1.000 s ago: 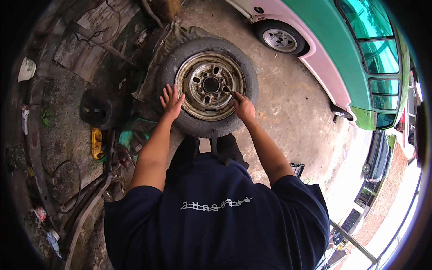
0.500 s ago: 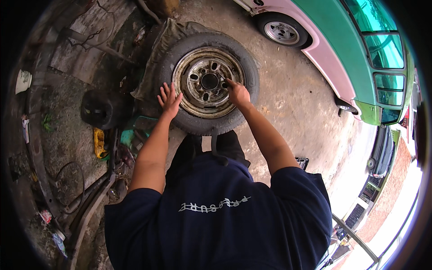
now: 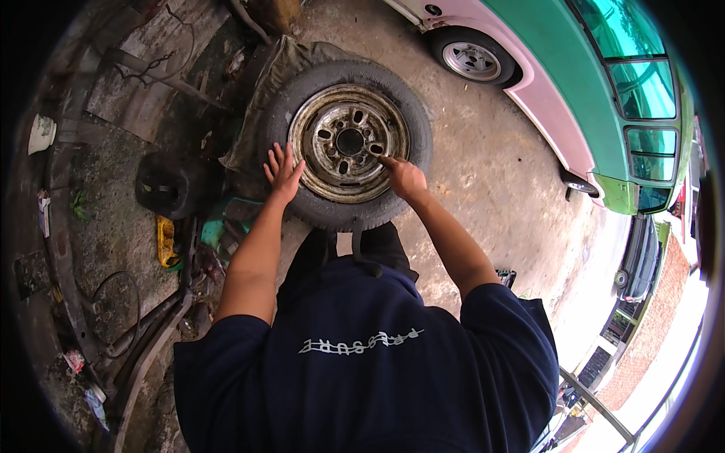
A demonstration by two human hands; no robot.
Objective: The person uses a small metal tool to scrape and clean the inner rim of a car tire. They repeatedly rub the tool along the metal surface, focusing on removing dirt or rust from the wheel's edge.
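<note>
In front of my legs lies a wheel, a black tyre [image 3: 283, 98] on a worn, rusty steel rim [image 3: 332, 185], its face turned up. The rim has a round centre hole with slots and bolt holes around it. My left hand [image 3: 285, 174] rests with spread fingers across the left edge of rim and tyre. My right hand [image 3: 406, 180] is over the rim's right side, index finger reaching to a slot and the other fingers curled under. Whether those curled fingers hold anything is hidden. A dark curved strap or bar [image 3: 362, 253] hangs between my body and the tyre.
A grey cloth [image 3: 264, 72] lies beneath the tyre's far left side. At left are a black container [image 3: 165, 185], a yellow tray [image 3: 166, 240] and long metal bars [image 3: 151, 355]. A green and pink vehicle [image 3: 559, 83] stands at the far right on the concrete floor [image 3: 498, 166].
My right hand has slid toward me along the rim's right side, its fingertip moving down to the near side of a slot. My left hand stays put, and the wheel has not turned.
</note>
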